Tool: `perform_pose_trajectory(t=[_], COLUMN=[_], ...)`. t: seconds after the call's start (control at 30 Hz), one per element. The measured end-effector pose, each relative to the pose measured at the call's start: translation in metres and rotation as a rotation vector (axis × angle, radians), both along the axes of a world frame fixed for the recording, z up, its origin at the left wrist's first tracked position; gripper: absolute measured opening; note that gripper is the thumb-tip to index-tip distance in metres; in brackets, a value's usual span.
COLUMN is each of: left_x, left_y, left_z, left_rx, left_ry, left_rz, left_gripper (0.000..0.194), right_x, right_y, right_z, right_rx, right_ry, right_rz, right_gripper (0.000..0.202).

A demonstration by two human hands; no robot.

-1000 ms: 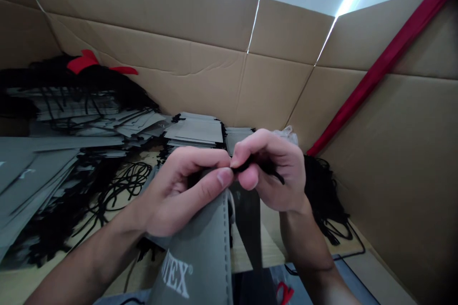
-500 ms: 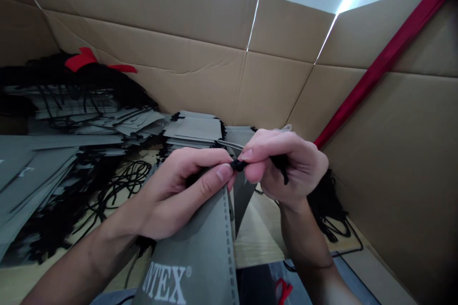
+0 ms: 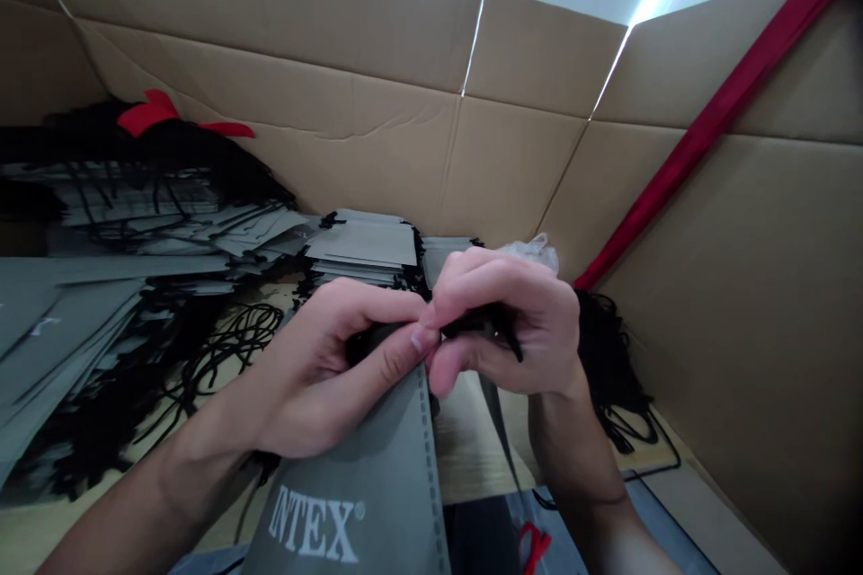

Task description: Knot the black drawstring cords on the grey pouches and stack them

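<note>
A grey pouch (image 3: 364, 458) with white "INTEX" lettering and a stitched side edge hangs upright below my left hand (image 3: 337, 368). That hand is closed, thumb against forefinger, on the pouch's upper corner. Touching it at the fingertips, my right hand (image 3: 519, 314) is closed in a pinch on a black cord (image 3: 511, 337), whose end sticks out in front of the palm. The cord's knot and the exact spot where the fingertips meet are hidden.
Piles of grey pouches (image 3: 87, 314) with black cords lie at left, and another stack (image 3: 364, 243) stands behind my hands. Loose black cords (image 3: 235, 337) and a cord bundle (image 3: 610, 368) flank me. Cardboard walls (image 3: 337, 81) enclose the table; a red strap (image 3: 715, 117) slants at right.
My right hand has moved left and slightly down against my left fingertips, covering the black knot that showed between them. My left hand and the pouch stay nearly in place.
</note>
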State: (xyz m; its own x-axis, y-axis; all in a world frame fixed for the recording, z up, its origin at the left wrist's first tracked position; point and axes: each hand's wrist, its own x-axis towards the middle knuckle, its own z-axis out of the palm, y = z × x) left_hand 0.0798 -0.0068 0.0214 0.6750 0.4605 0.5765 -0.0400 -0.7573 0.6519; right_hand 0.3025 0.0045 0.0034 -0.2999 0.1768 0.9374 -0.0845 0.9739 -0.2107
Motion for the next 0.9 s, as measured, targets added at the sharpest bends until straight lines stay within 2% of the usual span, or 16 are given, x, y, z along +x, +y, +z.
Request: perform_pose_trajectory(t=[0.1, 0.27, 0.5, 0.63, 0.77, 0.9], left_x=[0.0, 0.002, -0.001, 0.001, 0.003, 0.004], left_y=[0.003, 0.005, 0.003, 0.002, 0.001, -0.001], left_z=[-0.001, -0.001, -0.001, -0.003, -0.003, -0.002], left_rx=[0.023, 0.079, 0.103, 0.158, 0.169, 0.108], left_ry=[0.011, 0.052, 0.07, -0.002, -0.069, -0.099], left_rz=[0.013, 0.034, 0.059, 0.047, 0.01, -0.062], left_gripper=[0.031, 0.031, 0.029, 0.026, 0.018, 0.027], right_x=[-0.003, 0.002, 0.005, 0.002, -0.005, -0.013], right_y=[-0.003, -0.009, -0.011, -0.014, -0.013, -0.01], right_z=[0.001, 0.002, 0.005, 0.004, 0.0, -0.005], right_rx=[-0.026, -0.177, -0.212, -0.306, -0.385, -0.46], right_ry=[0.0, -0.064, -0.079, -0.017, 0.066, 0.141], right_rz=[0.01, -0.036, -0.067, 0.027, 0.197, 0.311], right_gripper=[0.023, 0.032, 0.027, 0.029, 0.027, 0.029])
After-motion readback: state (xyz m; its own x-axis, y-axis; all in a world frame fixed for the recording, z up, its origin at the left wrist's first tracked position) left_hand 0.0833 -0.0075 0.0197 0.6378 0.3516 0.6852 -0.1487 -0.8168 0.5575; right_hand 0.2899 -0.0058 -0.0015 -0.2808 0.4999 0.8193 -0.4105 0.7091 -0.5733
